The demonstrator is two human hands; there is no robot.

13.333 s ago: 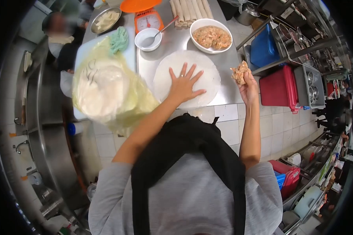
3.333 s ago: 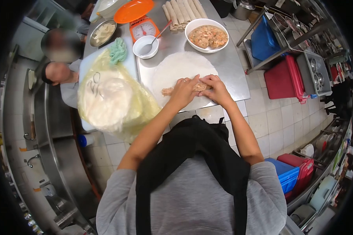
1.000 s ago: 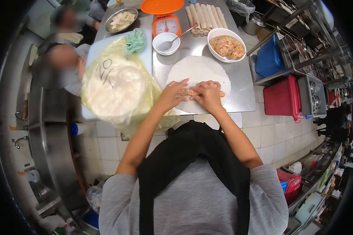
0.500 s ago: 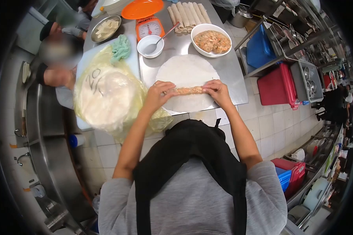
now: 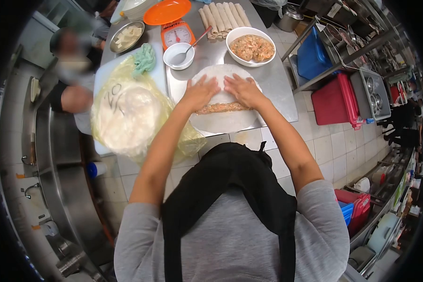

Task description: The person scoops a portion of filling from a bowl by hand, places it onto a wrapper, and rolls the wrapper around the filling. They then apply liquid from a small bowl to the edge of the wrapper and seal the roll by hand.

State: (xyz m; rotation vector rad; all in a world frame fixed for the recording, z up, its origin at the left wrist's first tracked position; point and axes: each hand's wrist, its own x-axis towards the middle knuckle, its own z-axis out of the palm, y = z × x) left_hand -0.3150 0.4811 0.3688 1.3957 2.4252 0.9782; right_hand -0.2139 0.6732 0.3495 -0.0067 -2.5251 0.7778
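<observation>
A round white wrapper sheet (image 5: 221,123) lies on the metal table. Across its middle runs a strip of orange-flecked filling (image 5: 223,108). My left hand (image 5: 201,93) rests flat on the upper left part of the sheet, fingers spread. On the upper right part lies my right hand (image 5: 243,90), also spread, its fingertips angled toward the left ones. Both hands are beyond the filling and hold nothing. A white bowl of filling mixture (image 5: 253,47) stands just past the sheet. Left of that is a small white bowl (image 5: 179,62) with a spoon (image 5: 188,50) in it.
Several rolled wrappers (image 5: 224,19) lie at the far edge near an orange scale (image 5: 177,35). A yellowish plastic bag of wrappers (image 5: 131,113) and a green cloth (image 5: 144,59) sit on a white board at left. Another person (image 5: 75,70) stands there. Shelving (image 5: 343,61) is at right.
Both hands have left the ends of the filling strip and moved forward onto the far part of the sheet, fingers opening flat. The strip now looks longer.
</observation>
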